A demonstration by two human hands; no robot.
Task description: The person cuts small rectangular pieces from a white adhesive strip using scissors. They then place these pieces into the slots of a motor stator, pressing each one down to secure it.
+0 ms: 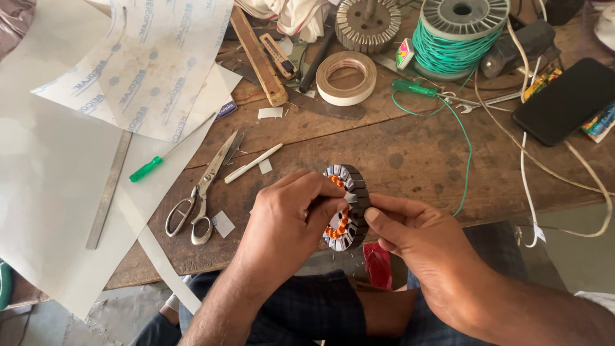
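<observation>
Both hands, left hand point(285, 221) and right hand point(419, 247), clench the dark ring-shaped slotted steel stator core point(346, 206) by its rim; likely heavy, rigid, with fragile slot liners.

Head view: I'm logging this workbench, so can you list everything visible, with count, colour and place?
Stator ring: one, dark with orange centre, held in both hands.
Scissors: one, steel, left of the hands.
Screwdriver: one, green handle, on white sheets.
Pen: one, white, beside scissors.
Tape roll: one, beige, top centre.
Wire spool: one, green, top right.
Phone: one, black, far right.
Metal ruler: one, grey, left.
Wooden table: one, brown.
Left hand: grips the ring.
Right hand: grips the ring.
</observation>
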